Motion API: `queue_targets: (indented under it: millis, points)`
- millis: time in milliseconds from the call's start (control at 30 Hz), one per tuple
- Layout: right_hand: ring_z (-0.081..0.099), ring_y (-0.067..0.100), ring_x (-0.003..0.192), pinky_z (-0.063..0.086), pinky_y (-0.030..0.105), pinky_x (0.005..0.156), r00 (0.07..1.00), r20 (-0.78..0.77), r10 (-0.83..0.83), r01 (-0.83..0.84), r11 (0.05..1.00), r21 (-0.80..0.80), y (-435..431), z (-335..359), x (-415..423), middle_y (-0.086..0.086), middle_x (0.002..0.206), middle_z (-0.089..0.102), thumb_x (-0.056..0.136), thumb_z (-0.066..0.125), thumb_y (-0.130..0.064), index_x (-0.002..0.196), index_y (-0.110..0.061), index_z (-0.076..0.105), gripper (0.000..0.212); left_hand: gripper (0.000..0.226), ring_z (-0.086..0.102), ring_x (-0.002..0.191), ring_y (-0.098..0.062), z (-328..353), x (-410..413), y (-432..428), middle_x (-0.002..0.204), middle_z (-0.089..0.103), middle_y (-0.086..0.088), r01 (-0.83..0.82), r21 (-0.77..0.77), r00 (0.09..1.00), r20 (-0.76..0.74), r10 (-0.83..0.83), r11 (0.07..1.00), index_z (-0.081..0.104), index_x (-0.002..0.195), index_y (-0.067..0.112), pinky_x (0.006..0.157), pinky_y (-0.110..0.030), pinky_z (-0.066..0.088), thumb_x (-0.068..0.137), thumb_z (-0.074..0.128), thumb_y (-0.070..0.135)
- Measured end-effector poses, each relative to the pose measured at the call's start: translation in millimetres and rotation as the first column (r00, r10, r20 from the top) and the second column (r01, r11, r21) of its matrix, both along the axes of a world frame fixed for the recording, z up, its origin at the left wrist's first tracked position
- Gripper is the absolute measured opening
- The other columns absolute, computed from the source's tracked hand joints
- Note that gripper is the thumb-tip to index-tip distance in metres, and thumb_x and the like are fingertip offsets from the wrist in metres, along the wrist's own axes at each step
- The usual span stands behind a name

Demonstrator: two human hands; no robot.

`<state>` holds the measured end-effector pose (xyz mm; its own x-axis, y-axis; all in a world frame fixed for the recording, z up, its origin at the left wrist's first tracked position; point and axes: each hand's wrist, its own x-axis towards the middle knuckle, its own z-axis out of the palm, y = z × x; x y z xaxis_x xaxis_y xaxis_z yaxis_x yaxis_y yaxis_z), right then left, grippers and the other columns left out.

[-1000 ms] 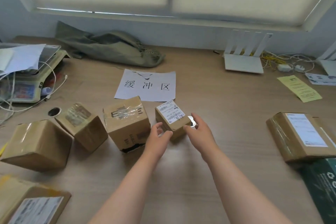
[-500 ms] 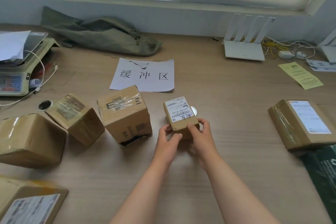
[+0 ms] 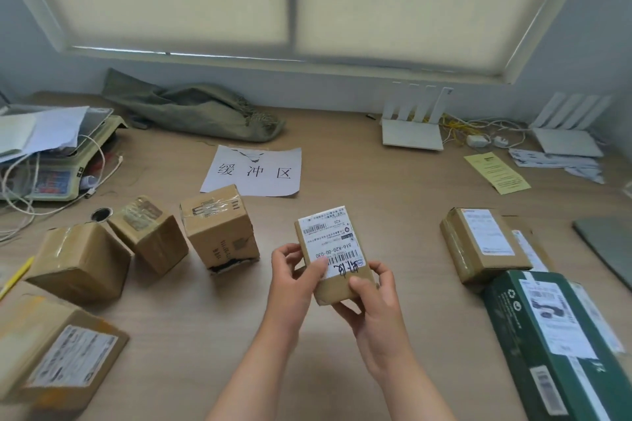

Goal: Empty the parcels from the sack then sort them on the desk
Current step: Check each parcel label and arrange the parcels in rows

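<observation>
I hold a small brown parcel [image 3: 330,251] with a white barcode label above the desk, label tilted toward me. My left hand [image 3: 290,280] grips its left side and my right hand [image 3: 372,304] holds its lower right corner. The limp olive sack [image 3: 195,111] lies at the back of the desk [image 3: 359,208]. Several brown parcels sit to the left: one [image 3: 219,229] beside my hands, another [image 3: 148,236], a bigger one [image 3: 82,260], and a labelled one [image 3: 58,349] at the near left. On the right are a brown parcel [image 3: 485,243] and a green box [image 3: 561,338].
A paper sign with characters [image 3: 254,171] lies mid-desk. A scale with papers and cables [image 3: 48,154] stands at the left. Two white routers [image 3: 412,126] [image 3: 567,133], wires, a yellow slip [image 3: 497,173] and a tape roll [image 3: 101,214] are also there.
Both hands closed on the small parcel, lifted it off the desk and tilted its label toward me. The view has tipped upward.
</observation>
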<state>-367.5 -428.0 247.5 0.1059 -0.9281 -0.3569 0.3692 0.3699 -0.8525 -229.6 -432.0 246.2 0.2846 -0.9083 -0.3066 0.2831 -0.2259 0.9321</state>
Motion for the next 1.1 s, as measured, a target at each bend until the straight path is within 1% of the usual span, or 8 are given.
queue_targets:
  millis: [133,233,367,467,600,700,833,1100]
  points:
    - [0.070,0.022,0.105,0.058,0.046,0.088,0.998,-0.023,0.061,-0.062,0.997,-0.044,15,28,-31,0.013,0.126,0.069,0.081,0.068,-0.023,0.136,-0.023,0.044,0.061,0.077,0.072,0.104,-0.018,35,-7,13,0.125,0.064,-0.002,0.073,-0.052,0.997,-0.016,-0.073,0.996,0.041,0.134,0.042,0.089,-0.044,0.059,0.068,0.079,0.034]
    - [0.067,0.024,0.117,0.050,0.042,0.097,0.991,0.000,0.137,-0.137,0.990,0.020,22,44,-49,0.006,0.125,0.072,0.071,0.079,-0.036,0.147,-0.027,0.035,0.088,0.065,0.072,0.105,-0.015,52,-24,25,0.123,0.069,0.002,0.105,-0.049,0.994,-0.024,-0.107,0.993,0.045,0.131,0.038,0.080,-0.039,0.061,0.073,0.075,0.030]
    - [0.066,0.021,0.113,0.044,0.040,0.101,0.969,0.051,0.241,-0.241,0.971,-0.009,30,68,-73,0.005,0.126,0.072,0.088,0.067,-0.022,0.135,-0.022,0.058,0.047,0.063,0.072,0.105,-0.020,61,-53,40,0.115,0.072,-0.007,0.006,0.016,0.998,-0.056,-0.005,1.000,0.047,0.117,0.015,0.081,-0.045,0.062,0.068,0.079,0.039]
    - [0.064,0.016,0.103,0.044,0.036,0.096,0.991,0.029,0.131,-0.129,0.989,-0.074,27,77,-90,0.009,0.122,0.073,0.097,0.052,-0.016,0.124,-0.017,0.069,0.032,0.072,0.069,0.107,-0.024,64,-65,51,0.123,0.065,-0.016,0.008,0.011,1.000,0.008,-0.009,1.000,0.048,0.117,0.016,0.088,-0.044,0.060,0.059,0.075,0.051]
    - [0.063,0.025,0.122,0.040,0.046,0.114,0.990,0.091,0.110,-0.101,0.989,-0.104,30,81,-107,0.011,0.129,0.069,0.097,0.058,-0.023,0.140,-0.017,0.051,0.043,0.076,0.073,0.096,-0.021,66,-79,65,0.122,0.068,0.008,0.223,-0.032,0.974,0.036,-0.222,0.974,0.040,0.129,0.055,0.078,-0.039,0.062,0.061,0.073,0.040]
    - [0.065,0.031,0.121,0.046,0.056,0.109,0.966,0.054,0.251,-0.245,0.963,-0.110,39,84,-119,0.010,0.129,0.069,0.099,0.056,-0.020,0.134,-0.025,0.050,0.036,0.065,0.073,0.098,-0.022,65,-94,72,0.119,0.071,-0.002,0.233,-0.001,0.972,0.011,-0.233,0.972,0.051,0.124,0.031,0.079,-0.042,0.062,0.063,0.074,0.032]
    - [0.070,0.022,0.112,0.051,0.053,0.104,0.962,-0.100,0.253,-0.263,0.960,-0.099,43,84,-136,0.000,0.121,0.074,0.105,0.047,-0.028,0.132,-0.034,0.058,0.030,0.068,0.071,0.105,-0.030,60,-108,76,0.118,0.071,-0.013,0.173,0.057,0.984,0.034,-0.175,0.983,0.050,0.116,0.012,0.101,-0.056,0.050,0.058,0.072,0.040]
    - [0.069,0.022,0.115,0.050,0.048,0.104,0.961,-0.166,0.222,-0.248,0.956,-0.154,58,97,-154,0.001,0.122,0.074,0.103,0.048,-0.014,0.132,-0.033,0.059,0.036,0.066,0.070,0.109,-0.025,73,-133,87,0.118,0.072,0.001,0.245,-0.066,0.969,0.029,-0.244,0.967,0.047,0.134,0.044,0.100,-0.051,0.053,0.073,0.065,0.030]
